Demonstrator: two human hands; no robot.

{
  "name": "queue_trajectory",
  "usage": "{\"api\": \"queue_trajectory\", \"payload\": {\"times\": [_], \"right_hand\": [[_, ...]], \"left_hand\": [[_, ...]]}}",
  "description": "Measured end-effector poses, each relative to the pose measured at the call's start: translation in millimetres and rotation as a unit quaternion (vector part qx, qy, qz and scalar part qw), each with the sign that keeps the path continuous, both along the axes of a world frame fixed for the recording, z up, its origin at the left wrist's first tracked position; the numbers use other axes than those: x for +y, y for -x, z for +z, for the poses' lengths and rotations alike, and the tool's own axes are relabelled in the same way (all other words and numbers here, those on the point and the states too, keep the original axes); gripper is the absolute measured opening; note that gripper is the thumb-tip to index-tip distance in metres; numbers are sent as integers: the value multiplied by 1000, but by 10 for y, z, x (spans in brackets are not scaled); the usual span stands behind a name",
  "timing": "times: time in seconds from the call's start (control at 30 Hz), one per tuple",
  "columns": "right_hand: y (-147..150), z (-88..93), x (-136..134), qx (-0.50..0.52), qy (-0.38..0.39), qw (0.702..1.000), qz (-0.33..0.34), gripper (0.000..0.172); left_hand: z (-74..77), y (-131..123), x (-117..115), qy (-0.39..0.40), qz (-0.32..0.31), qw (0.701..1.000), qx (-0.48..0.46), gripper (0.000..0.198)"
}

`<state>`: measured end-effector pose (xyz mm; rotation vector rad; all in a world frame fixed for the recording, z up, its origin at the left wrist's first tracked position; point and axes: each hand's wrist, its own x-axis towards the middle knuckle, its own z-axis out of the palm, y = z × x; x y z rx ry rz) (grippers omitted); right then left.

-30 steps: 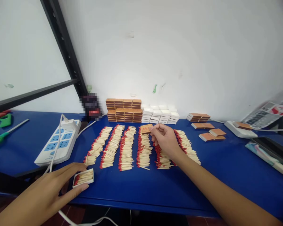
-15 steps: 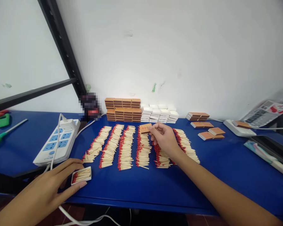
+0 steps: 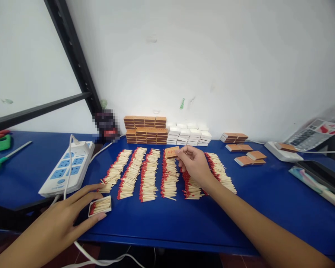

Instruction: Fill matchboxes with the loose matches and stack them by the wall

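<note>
My left hand (image 3: 63,219) pinches a small white tray of matches (image 3: 100,206) between thumb and forefinger, flat on the blue table (image 3: 167,217) near its front edge. Farther back, my right hand (image 3: 195,165) holds an orange matchbox sleeve (image 3: 172,152) by its end, just above the rows of red-tipped matches (image 3: 145,173). Several such rows lie side by side across the middle of the table. My right wrist covers part of two rows.
Stacked orange matchboxes (image 3: 145,130) and white inner trays (image 3: 188,135) line the wall. Loose orange boxes (image 3: 245,152) lie to the right. A white power strip (image 3: 68,169) with cables sits left, green scissors (image 3: 1,160) beyond it. A black frame post (image 3: 72,56) rises at the left.
My left hand has shifted the match tray slightly right and back up after a small dip. The right hand and its sleeve stay where they were.
</note>
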<state>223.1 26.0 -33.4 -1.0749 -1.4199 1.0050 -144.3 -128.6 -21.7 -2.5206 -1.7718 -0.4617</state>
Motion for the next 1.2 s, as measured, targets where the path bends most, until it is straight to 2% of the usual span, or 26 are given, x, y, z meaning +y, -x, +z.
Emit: {"api": "queue_trajectory", "payload": {"times": [0.13, 0.23, 0.47, 0.73, 0.9, 1.0, 1.2], "right_hand": [[-4, -7, 11, -3, -3, 1000, 0, 46], [-5, -10, 16, -1, 0, 1000, -1, 44], [-7, -9, 4, -8, 5, 1000, 2, 42], [-14, -32, 19, -4, 2, 1000, 1, 43], [-16, -41, 22, -10, -2, 1000, 0, 43], [-11, -28, 17, -11, 1, 1000, 1, 43], [-9, -21, 19, -9, 8, 1000, 1, 42]], "left_hand": [[32, -50, -3, 22, 28, 999, -9, 55], [44, -48, -18, 28, 39, 998, -30, 51], [-37, 133, -40, 36, 56, 997, -40, 49], [-10, 174, 10, 53, 9, 998, -29, 47], [-27, 234, 58, -9, -50, 999, -16, 44], [-17, 232, 109, -26, -53, 998, -28, 42], [20, 206, 277, 17, -47, 998, -38, 40]]}}
